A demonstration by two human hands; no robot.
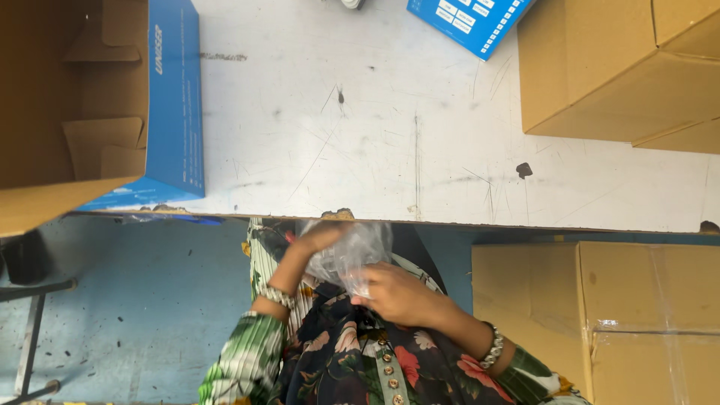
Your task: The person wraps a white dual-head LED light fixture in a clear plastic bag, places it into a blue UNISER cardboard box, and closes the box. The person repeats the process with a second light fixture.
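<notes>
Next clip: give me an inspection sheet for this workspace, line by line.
Surface: white table, scratched and stained, its near edge chipped.
Job's things: clear plastic bag, crumpled, held below the table edge over the person's lap; contents cannot be told.
Clutter: open blue carton at the table's left; blue printed box at the top edge; brown cardboard box at the table's right.
Hands: left hand grips the bag's upper side; right hand grips its lower part. Both wrists wear bracelets.
Cables: nothing seen.
Surroundings: blue floor; taped brown carton beside the person's right; dark metal frame at far left.
</notes>
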